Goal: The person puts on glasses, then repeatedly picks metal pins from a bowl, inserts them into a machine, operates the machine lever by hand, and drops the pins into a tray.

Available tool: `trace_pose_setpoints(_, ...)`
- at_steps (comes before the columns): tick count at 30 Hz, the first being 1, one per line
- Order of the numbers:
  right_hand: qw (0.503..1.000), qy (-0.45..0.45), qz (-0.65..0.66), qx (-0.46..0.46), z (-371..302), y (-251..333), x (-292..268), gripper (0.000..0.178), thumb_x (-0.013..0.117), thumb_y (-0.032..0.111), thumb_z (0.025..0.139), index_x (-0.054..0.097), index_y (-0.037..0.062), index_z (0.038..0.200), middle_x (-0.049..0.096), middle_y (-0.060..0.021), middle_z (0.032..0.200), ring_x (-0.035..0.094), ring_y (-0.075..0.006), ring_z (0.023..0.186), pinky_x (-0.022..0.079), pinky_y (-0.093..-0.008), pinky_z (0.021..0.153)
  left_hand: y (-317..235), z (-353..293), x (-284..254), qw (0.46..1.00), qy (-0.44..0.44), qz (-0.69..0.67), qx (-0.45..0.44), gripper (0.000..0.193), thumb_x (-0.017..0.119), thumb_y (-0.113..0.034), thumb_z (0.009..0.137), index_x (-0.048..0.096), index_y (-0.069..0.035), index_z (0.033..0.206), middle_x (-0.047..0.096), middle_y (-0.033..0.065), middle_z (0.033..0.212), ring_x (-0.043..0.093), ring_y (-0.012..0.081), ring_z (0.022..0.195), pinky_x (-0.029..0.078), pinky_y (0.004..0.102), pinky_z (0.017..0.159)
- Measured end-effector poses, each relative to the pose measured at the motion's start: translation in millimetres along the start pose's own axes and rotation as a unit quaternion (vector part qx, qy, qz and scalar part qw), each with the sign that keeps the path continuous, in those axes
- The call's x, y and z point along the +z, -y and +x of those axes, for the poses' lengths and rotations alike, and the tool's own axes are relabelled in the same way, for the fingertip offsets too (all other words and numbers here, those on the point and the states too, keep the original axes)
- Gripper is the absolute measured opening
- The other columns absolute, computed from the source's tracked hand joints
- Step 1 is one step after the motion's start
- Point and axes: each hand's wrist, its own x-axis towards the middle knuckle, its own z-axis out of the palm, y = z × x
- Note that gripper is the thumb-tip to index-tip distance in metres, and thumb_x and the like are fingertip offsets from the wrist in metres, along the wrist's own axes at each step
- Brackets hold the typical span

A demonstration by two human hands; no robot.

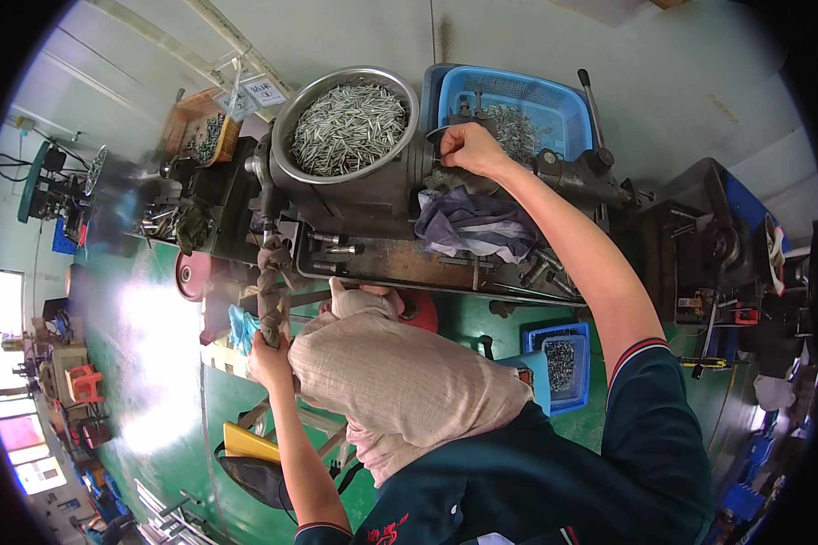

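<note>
Dark machine (pixel 354 211): a big round metal bowl (pixel 334 178) on top.
Long tray (pixel 400 257): small metal parts (pixel 344 248).
Green floor (pixel 468 320): a blue bin (pixel 583 359).

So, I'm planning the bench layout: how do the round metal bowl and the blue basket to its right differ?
The metal bowl is round, while the blue basket is roughly rectangular with rounded corners. The metal bowl is silvery; the blue basket looks like plastic with perforated sides. The metal bowl is heaped full, whereas the blue basket shows bare floor. Both hold small silvery metal pieces.
</note>
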Motion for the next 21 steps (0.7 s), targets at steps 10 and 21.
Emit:
trace_pose_setpoints(10,0.999,-0.014,-0.035,-0.018,-5,12,1,0.017,0.065,0.011,0.056,0.057,0.0041,0.070,0.060,-0.0048,0.068,0.058,-0.0193,0.066,0.043,-0.0294,0.063,0,0,1,1.000,-0.002,-0.006,-0.002,0.029,0.062,-0.030,0.068,0.054,-0.006,0.082,0.060,0.0155,0.074,0.056,0.0364,0.070,0.043,0.0440,0.061)
trace_pose_setpoints(21,0.997,-0.046,-0.048,-0.031,-10,16,2,0.016,0.063,0.011,0.055,0.055,0.0046,0.068,0.059,-0.0051,0.065,0.057,-0.0210,0.065,0.043,-0.0307,0.061,12,14,3,0.995,-0.068,0.062,0.028,0.024,0.061,-0.026,0.068,0.053,-0.006,0.079,0.059,0.0177,0.069,0.056,0.0372,0.067,0.043,0.0444,0.058)
